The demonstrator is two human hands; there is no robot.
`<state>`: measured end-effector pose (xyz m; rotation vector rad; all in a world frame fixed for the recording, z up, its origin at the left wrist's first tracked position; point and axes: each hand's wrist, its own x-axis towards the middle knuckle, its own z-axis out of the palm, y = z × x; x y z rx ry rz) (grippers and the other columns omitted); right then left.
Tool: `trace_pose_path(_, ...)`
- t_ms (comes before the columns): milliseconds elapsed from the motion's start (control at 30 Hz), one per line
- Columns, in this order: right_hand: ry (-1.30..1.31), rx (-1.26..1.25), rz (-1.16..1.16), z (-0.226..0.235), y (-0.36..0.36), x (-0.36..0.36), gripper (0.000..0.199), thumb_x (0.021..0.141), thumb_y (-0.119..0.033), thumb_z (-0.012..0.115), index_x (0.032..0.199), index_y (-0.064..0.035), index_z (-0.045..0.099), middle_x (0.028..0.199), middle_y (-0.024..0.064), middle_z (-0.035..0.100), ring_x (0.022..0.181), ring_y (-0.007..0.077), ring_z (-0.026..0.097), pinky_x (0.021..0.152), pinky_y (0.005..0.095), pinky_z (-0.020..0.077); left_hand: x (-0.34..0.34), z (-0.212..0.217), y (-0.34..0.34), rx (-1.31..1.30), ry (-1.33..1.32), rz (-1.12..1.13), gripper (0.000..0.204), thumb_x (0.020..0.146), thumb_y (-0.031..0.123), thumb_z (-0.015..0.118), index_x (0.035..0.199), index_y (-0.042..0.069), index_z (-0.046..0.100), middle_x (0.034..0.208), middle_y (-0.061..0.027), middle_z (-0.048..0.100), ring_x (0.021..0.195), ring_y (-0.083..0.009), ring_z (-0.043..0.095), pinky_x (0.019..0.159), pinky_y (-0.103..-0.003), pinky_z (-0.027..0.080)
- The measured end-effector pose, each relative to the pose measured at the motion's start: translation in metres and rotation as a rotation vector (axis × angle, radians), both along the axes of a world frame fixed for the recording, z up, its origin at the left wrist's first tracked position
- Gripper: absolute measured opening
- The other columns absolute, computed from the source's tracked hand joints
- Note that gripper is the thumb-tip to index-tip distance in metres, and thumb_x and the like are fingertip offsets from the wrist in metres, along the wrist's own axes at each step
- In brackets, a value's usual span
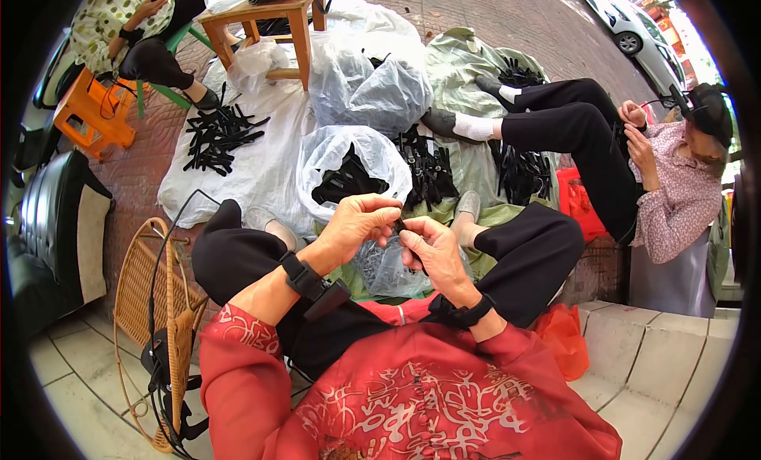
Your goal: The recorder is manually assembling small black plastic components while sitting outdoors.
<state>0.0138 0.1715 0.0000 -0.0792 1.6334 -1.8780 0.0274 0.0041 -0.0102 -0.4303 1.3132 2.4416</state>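
Note:
My left hand [361,225] and my right hand [434,252] are close together above my lap, both with fingers closed in a pinch. A slim black strap [401,223] runs between their fingertips; most of it is hidden by the fingers. Just beyond my hands stands an open clear plastic bag [311,163] with black straps [349,181] inside. Below my hands, a smaller clear bag [380,271] holds small pieces too fine to make out.
Black straps lie in piles on white sheeting [178,192] and green sheeting [452,56]. A wooden stool [297,15] stands behind a bulging plastic bag [369,95]. Co-workers sit at right [674,155] and far left [119,24]. A wicker chair [147,301] stands at my left.

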Motion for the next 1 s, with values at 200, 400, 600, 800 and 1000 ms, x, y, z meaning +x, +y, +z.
trace_pose_path(200,-0.124,-0.167,-0.004,0.001,-0.001,-0.003,0.019,0.083,-0.011,0.054,0.097,0.0022,0.051,0.068,0.0037,0.056,0.050,0.0054,0.049,0.039,0.0171,0.0341,0.004,-0.001,0.005,-0.067,0.104,-0.057,0.017,0.079,0.009,0.059,0.093,-0.001,0.059,0.068,-0.0034,0.058,0.053,-0.0081,0.052,0.044,-0.020,0.043)
trace_pose_path(400,-0.118,-0.170,0.007,0.010,-0.001,-0.004,0.020,0.084,-0.012,0.054,0.097,0.0023,0.049,0.069,0.0044,0.056,0.053,0.0072,0.052,0.040,0.0173,0.0376,0.002,-0.003,0.002,0.065,0.020,-0.009,0.014,0.080,0.011,0.058,0.089,0.000,0.059,0.068,-0.0032,0.057,0.051,-0.0084,0.051,0.045,-0.020,0.043)
trace_pose_path(600,-0.139,-0.101,0.063,0.006,0.011,-0.003,0.016,0.084,-0.011,0.054,0.092,0.0016,0.050,0.066,0.0064,0.057,0.048,0.0079,0.052,0.038,0.0179,0.0374,-0.002,0.007,0.000,0.063,-0.001,0.025,0.012,0.080,0.011,0.059,0.087,0.001,0.059,0.066,-0.0017,0.055,0.051,-0.0076,0.051,0.044,-0.020,0.043)
trace_pose_path(800,-0.060,-0.019,-0.015,0.007,0.006,0.000,0.012,0.084,-0.012,0.053,0.085,-0.0005,0.050,0.062,0.0054,0.057,0.042,0.0064,0.049,0.035,0.0168,0.0337,-0.002,0.005,0.004,-0.049,0.080,-0.048,0.015,0.080,0.011,0.058,0.090,0.000,0.059,0.065,-0.0004,0.055,0.052,-0.0059,0.051,0.045,-0.020,0.042)
trace_pose_path(1000,-0.009,-0.052,-0.069,0.007,0.000,0.000,0.013,0.085,-0.014,0.053,0.086,-0.0012,0.050,0.064,0.0047,0.057,0.045,0.0057,0.050,0.036,0.0162,0.0341,-0.004,0.003,0.007,0.001,0.100,-0.060,0.017,0.081,0.012,0.058,0.092,0.000,0.057,0.067,-0.0015,0.056,0.053,-0.0065,0.051,0.045,-0.020,0.043)
